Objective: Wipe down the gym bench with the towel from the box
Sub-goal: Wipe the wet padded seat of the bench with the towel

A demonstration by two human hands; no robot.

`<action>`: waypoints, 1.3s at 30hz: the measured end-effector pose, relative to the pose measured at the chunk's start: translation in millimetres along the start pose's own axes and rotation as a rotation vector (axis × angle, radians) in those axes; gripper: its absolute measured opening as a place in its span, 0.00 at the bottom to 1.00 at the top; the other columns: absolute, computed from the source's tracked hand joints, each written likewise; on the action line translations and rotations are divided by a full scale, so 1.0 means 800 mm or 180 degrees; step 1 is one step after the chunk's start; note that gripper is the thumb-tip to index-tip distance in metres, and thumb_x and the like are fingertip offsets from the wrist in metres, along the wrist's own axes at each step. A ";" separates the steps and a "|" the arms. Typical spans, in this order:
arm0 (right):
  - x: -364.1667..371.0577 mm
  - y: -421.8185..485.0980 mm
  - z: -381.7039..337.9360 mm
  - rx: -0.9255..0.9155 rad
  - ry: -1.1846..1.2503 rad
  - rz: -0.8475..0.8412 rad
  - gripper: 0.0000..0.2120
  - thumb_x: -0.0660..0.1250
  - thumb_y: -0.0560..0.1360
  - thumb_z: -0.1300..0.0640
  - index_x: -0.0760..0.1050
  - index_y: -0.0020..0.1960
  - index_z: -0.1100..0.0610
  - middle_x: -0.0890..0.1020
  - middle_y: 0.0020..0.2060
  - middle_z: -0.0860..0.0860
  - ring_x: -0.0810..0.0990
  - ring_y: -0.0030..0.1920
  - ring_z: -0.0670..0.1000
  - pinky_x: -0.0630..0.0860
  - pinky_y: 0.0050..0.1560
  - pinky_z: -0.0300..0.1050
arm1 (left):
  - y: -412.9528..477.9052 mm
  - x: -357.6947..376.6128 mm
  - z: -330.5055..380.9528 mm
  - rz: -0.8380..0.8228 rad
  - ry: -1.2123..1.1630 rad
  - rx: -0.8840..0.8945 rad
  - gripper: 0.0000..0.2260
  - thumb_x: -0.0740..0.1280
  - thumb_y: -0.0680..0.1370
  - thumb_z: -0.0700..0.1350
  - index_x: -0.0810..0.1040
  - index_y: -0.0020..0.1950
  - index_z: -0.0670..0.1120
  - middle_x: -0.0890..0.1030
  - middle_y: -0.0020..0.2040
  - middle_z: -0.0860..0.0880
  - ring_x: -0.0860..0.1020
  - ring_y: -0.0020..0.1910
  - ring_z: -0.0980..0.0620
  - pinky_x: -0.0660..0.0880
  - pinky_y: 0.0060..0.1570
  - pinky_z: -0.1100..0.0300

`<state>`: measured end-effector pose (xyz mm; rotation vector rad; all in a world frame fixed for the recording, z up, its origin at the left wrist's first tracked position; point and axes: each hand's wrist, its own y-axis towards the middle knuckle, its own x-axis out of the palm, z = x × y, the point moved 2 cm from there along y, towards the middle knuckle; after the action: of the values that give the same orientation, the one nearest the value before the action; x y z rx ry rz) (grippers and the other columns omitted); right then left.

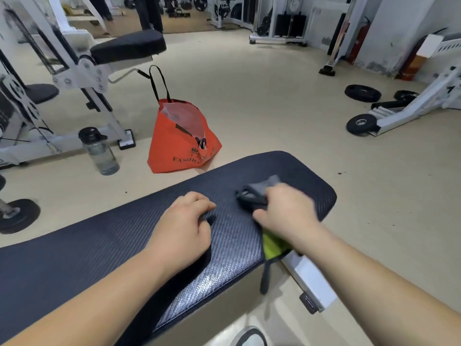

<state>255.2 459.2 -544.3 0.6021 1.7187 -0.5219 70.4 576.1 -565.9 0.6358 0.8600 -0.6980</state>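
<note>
Seen from the head camera, one right hand (287,211) is squeezing one grey, scrunched-up towel (257,193) and pressing it on the rounded end of one dark bench (124,236). One left hand (184,221) is resting beside it on the pad, fingers curled in, holding nothing. One orange bag (179,143) and one water bottle (99,151) are standing behind the bench.

Dark textured bench pad (112,236) flat; grey towel (264,189) bunched near its end, green part overhanging edge
</note>
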 end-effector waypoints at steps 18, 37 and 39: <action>-0.004 -0.039 -0.063 -0.0734 0.1521 -0.1444 0.19 0.72 0.74 0.44 0.73 0.33 0.56 0.75 0.26 0.45 0.73 0.28 0.47 0.70 0.32 0.42 | -0.026 -0.022 -0.006 0.0191 -0.0250 -0.0274 0.21 0.61 0.74 0.44 0.78 0.67 0.48 0.79 0.64 0.53 0.75 0.64 0.51 0.71 0.67 0.56; -0.020 0.009 0.008 0.0679 0.3661 -0.1166 0.06 0.70 0.74 0.58 0.81 0.46 0.60 0.80 0.36 0.55 0.80 0.35 0.54 0.80 0.41 0.50 | 0.074 -0.031 0.016 0.0143 -0.1979 -0.1625 0.25 0.80 0.69 0.44 0.77 0.64 0.50 0.83 0.56 0.42 0.84 0.53 0.43 0.81 0.57 0.46; -0.019 0.025 0.038 0.0888 0.3378 -0.0362 0.06 0.67 0.75 0.57 0.81 0.50 0.54 0.80 0.40 0.51 0.79 0.37 0.49 0.77 0.44 0.45 | 0.079 -0.028 0.028 0.0317 -0.0653 -0.1034 0.31 0.76 0.71 0.55 0.72 0.71 0.51 0.76 0.65 0.46 0.79 0.61 0.44 0.77 0.63 0.46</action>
<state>293.9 453.7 -536.8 1.1070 2.7100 -0.5672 118.0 605.1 -522.3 0.3074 0.7254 -0.5087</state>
